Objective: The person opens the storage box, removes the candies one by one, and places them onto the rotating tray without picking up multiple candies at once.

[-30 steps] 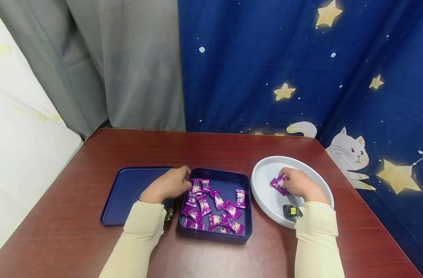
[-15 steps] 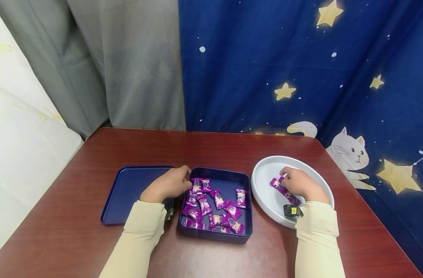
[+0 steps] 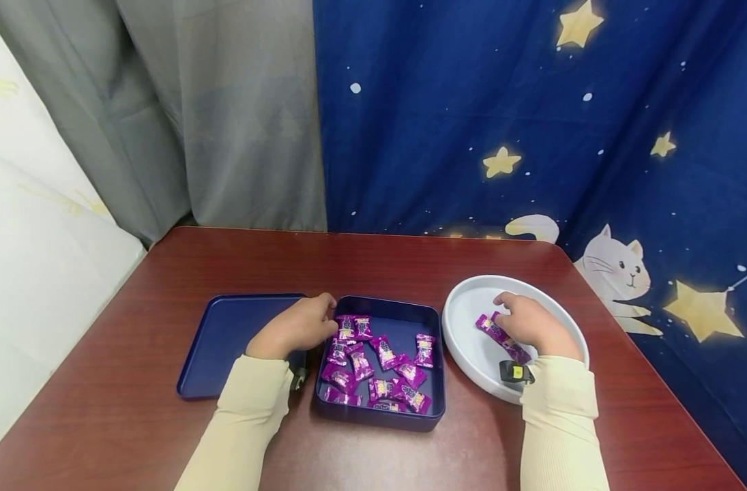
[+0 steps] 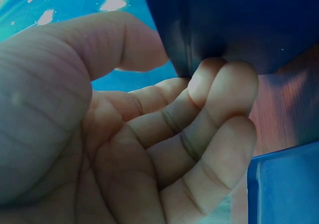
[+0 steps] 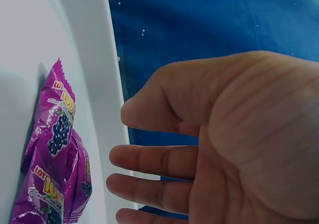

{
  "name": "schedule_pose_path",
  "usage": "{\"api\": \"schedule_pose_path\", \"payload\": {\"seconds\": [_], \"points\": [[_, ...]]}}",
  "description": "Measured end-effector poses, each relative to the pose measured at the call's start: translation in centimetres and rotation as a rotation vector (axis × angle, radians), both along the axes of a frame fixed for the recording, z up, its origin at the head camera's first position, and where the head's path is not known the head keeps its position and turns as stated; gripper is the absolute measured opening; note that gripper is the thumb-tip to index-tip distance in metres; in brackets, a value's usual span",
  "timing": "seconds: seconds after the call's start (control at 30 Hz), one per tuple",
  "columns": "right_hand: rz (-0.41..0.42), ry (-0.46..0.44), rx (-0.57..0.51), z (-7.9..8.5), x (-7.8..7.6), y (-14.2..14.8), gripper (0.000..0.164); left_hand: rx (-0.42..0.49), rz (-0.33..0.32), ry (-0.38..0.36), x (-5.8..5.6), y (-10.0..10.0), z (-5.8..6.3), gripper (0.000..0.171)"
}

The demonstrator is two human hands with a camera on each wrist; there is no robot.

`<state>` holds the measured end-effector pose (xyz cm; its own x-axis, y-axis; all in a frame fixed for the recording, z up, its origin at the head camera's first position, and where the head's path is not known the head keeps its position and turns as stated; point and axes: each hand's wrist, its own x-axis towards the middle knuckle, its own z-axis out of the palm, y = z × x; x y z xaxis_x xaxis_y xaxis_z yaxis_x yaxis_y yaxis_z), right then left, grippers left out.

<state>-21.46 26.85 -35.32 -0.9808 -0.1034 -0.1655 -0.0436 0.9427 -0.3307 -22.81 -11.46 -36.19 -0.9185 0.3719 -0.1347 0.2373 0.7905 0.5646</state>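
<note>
My left hand (image 3: 299, 326) is at the far left corner of a square navy box (image 3: 404, 308). In the left wrist view its thumb meets the edge of the box wall (image 4: 239, 25) and its curled fingertips lie against the outside. Several purple wrapped candies (image 3: 361, 361) lie scattered in the box. Over a round white tray (image 3: 471, 300), my right hand (image 3: 533, 324) has its thumb and fingers spread with nothing between them. Just beside its fingertips, purple grape-candy packets (image 5: 55, 154) lie bunched together on the tray, partly hidden by the hand in the head view.
A flat navy lid (image 3: 238, 327) lies left of the box, partly under the left forearm. Grey and starry blue curtains (image 3: 447, 136) hang behind the brown table (image 3: 379, 262). Each wrist wears a dark strap (image 3: 516, 372).
My right hand has let go of a candy on the white tray, and its thumb and fingers have parted. The left hand and the box have stayed in place.
</note>
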Motion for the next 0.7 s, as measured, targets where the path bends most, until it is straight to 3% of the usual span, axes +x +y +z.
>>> {"api": "schedule_pose_path", "payload": {"seconds": [0.4, 0.7], "points": [[0.025, 0.030, -0.001, 0.7, 0.3, -0.7, 0.045, 0.001, -0.010, 0.007, 0.0, -0.1, -0.2, 0.040], [0.107, 0.123, 0.003, 1.7, 0.8, -2.6, 0.044, -0.003, -0.008, 0.014, 0.0, 0.0, -0.2, 0.039]]}}
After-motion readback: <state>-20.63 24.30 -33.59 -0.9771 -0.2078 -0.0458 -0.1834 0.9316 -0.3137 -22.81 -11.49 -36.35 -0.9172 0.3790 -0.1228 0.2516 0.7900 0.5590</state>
